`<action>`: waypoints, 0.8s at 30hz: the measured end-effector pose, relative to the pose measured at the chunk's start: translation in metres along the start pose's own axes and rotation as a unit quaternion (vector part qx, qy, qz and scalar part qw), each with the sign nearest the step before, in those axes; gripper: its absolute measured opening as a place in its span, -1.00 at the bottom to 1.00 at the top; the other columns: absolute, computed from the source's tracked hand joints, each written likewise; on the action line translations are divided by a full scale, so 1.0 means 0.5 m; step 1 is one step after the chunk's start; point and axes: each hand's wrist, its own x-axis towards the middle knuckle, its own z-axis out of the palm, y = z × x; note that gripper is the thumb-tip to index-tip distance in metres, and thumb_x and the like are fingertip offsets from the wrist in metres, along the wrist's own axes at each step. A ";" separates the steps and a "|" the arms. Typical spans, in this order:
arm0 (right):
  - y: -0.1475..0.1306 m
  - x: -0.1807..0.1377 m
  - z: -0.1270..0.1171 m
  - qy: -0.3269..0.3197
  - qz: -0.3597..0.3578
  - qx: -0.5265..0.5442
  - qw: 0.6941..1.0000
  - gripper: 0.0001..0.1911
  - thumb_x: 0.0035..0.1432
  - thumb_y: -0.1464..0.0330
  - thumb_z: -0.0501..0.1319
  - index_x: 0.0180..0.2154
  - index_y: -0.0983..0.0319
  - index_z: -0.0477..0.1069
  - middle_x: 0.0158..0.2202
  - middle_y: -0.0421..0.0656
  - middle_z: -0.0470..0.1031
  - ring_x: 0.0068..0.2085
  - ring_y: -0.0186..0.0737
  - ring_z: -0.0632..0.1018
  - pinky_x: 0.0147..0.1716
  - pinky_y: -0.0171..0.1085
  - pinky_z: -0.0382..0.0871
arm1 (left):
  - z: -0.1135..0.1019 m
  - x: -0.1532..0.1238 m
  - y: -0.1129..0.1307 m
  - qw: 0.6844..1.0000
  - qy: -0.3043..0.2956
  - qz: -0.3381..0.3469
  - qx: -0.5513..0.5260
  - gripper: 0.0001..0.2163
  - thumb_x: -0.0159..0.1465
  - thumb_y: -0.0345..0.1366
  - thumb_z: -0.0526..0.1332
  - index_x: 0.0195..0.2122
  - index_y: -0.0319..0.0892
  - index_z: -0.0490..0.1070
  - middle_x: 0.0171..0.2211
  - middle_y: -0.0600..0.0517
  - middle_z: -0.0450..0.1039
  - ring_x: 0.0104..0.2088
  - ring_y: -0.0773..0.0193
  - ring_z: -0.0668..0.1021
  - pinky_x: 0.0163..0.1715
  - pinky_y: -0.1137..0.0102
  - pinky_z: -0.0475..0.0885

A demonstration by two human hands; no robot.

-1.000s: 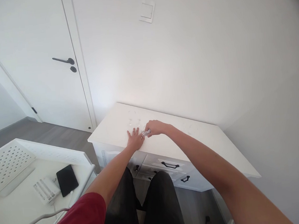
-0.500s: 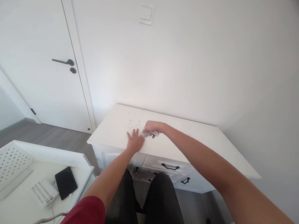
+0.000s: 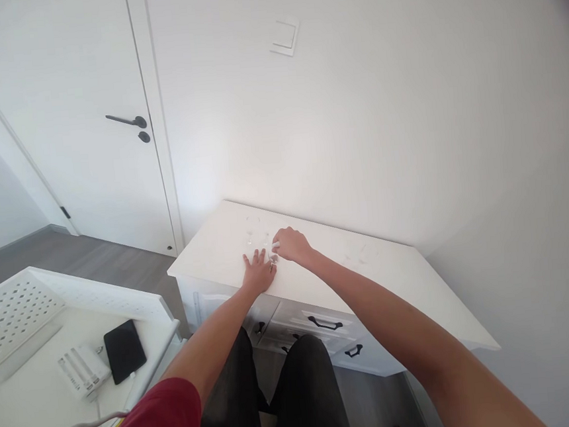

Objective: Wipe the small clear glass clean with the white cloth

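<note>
My left hand (image 3: 260,273) lies flat on the white cabinet top (image 3: 227,245) with its fingers spread. My right hand (image 3: 292,245) is closed just to the right of it, above the same surface. A small white thing (image 3: 276,245) sticks out from the right hand's fingertips; the fingers hide most of it, so its kind cannot be made out. By the left thumb is a small shiny clear piece (image 3: 273,259). Beyond the left fingers lie several small transparent pieces (image 3: 250,237), too faint to name.
More faint clear marks (image 3: 362,253) show on the cabinet's right half. Black handles (image 3: 325,323) are on its drawers. At left, a white desk (image 3: 28,422) with a raised rim holds a black phone or tablet (image 3: 125,351) and a white power strip (image 3: 82,371). A door (image 3: 86,171) stands behind.
My right hand has turned and lifted slightly, and now covers most of the white thing that trailed below its fingers before. The left hand stays pressed down. The view has shifted slightly.
</note>
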 end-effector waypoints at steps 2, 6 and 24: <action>-0.002 -0.019 -0.005 0.130 -0.061 -0.016 0.990 -0.77 0.34 0.29 0.14 -0.15 0.19 0.56 -0.17 -0.04 0.59 -0.13 -0.11 0.58 -0.22 -0.27 0.36 | 0.000 0.000 0.000 1.000 0.000 -0.002 -0.001 -0.55 0.45 -0.08 -0.10 0.14 -0.07 0.48 0.45 -0.12 0.02 0.44 -0.14 0.03 0.30 -0.36 -0.20; 0.000 -0.049 -0.014 0.314 -0.145 -0.025 0.938 -0.58 0.49 0.25 -0.13 0.20 0.19 0.31 0.16 0.01 0.42 -0.06 -0.20 0.55 -0.28 -0.34 0.34 | -0.002 0.000 0.001 1.000 0.003 -0.004 -0.006 -0.55 0.45 -0.07 -0.09 0.17 -0.04 0.46 0.45 -0.10 0.03 0.44 -0.13 0.03 0.30 -0.35 -0.21; -0.026 0.022 0.065 -0.049 0.095 0.105 0.989 -0.85 0.18 0.32 0.25 -0.25 0.28 0.47 -0.41 -0.02 0.55 -0.45 -0.10 0.61 -0.48 -0.25 0.43 | -0.018 -0.005 0.005 1.000 -0.015 -0.010 -0.015 -0.52 0.47 -0.06 -0.14 0.22 -0.03 0.42 0.44 -0.10 0.06 0.45 -0.12 0.02 0.31 -0.33 -0.20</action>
